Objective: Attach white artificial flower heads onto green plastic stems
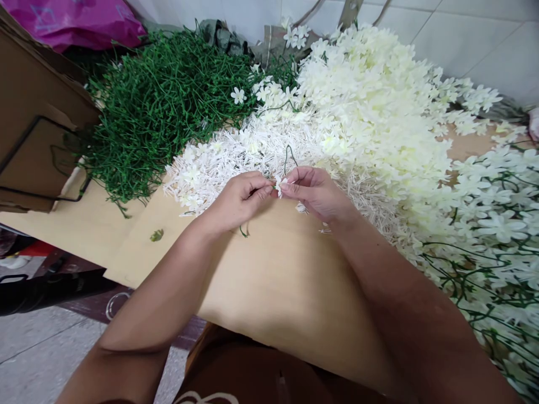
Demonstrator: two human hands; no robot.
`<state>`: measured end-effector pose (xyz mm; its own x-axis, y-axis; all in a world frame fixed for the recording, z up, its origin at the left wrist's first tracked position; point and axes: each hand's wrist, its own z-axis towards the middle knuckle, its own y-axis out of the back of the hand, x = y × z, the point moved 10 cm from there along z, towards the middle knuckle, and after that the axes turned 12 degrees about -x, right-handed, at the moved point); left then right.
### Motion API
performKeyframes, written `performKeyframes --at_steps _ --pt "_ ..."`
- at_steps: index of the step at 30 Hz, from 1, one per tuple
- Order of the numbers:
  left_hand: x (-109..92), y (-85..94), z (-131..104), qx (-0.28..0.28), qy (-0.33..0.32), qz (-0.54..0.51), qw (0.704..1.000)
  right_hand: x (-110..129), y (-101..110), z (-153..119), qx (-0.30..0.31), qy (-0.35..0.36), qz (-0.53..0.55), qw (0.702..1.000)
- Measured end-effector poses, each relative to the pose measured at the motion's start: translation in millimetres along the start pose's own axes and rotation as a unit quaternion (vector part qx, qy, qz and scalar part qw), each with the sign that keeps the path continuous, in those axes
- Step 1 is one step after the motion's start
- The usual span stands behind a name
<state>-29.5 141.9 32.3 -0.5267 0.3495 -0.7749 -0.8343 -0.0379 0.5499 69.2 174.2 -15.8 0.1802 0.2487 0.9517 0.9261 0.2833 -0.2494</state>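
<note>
My left hand and my right hand meet over the near edge of the white pile, fingertips almost touching. Between them is a small white artificial flower, pinched by the right thumb and fingers. The left thumb and forefinger are closed on a green plastic stem, mostly hidden by the fingers; a curled green end shows below that hand. Another thin green stem loops up behind the right fingertips; which piece it belongs to I cannot tell. Just beyond lies a heap of thin white flower stamens.
Green stems are piled at the back left, loose white petals at the back right. Assembled flowers on stems spread along the right. A cardboard box stands left, on the cardboard-covered table. A purple bag lies behind.
</note>
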Motion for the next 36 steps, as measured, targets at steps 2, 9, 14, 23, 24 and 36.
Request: performKeyframes --at_steps 2,9,14,23,24,36 --pt "-0.8 0.1 -0.2 0.005 -0.006 0.002 1.0 0.4 0.8 0.0 -0.002 0.008 -0.014 1.0" --pt "3.3 0.8 2.3 0.0 -0.006 0.002 1.0 14.3 0.7 -4.4 -0.043 0.093 -0.089 0.991" --pt "11.2 -2.1 1.9 0.008 0.022 0.004 1.0 14.8 -6.9 -7.2 -0.027 0.104 -0.112 0.988" --pt "10.8 -1.7 2.1 -0.014 0.03 0.021 0.999 7.3 -6.0 -6.7 -0.037 0.108 -0.09 0.989" --pt "10.0 -2.1 2.4 -0.018 0.025 0.029 0.999 6.3 -5.0 -6.8 -0.041 0.107 -0.088 0.99" --pt "22.3 -17.2 -0.6 -0.026 0.049 0.039 0.998 -3.8 0.6 -6.1 -0.057 0.115 -0.106 0.986"
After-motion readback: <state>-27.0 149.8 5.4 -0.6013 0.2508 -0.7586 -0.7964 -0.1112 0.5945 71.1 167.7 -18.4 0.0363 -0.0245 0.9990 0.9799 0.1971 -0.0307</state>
